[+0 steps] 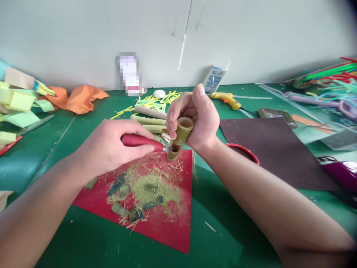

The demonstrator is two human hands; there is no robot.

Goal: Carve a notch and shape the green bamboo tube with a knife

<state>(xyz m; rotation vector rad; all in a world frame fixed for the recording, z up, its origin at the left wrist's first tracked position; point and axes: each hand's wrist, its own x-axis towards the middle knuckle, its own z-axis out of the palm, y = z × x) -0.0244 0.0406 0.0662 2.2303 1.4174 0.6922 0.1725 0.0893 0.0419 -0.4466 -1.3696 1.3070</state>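
My left hand (113, 147) is closed around the red handle of a carving knife (142, 142). Only a short bit of its metal blade shows; the tip meets a notch cut in the side of a bamboo tube (182, 136). My right hand (205, 117) grips that tube, tilted, with its open round end facing up. Below both hands lies a red sheet (182, 227), scattered with bamboo dust (170, 190), thin shavings and several dark cut pieces (119, 208). More bamboo lengths (150, 121) rest just behind my hands.
On the green table (223, 238) are a yellow glue gun (227, 99), a dark brown sheet (270, 152) and a red-handled tool (245, 152). Orange paper (83, 98) and folded notes (21, 102) lie left. Coloured pipe cleaners (329, 80) pile at right. A white wall (83, 37) stands behind.
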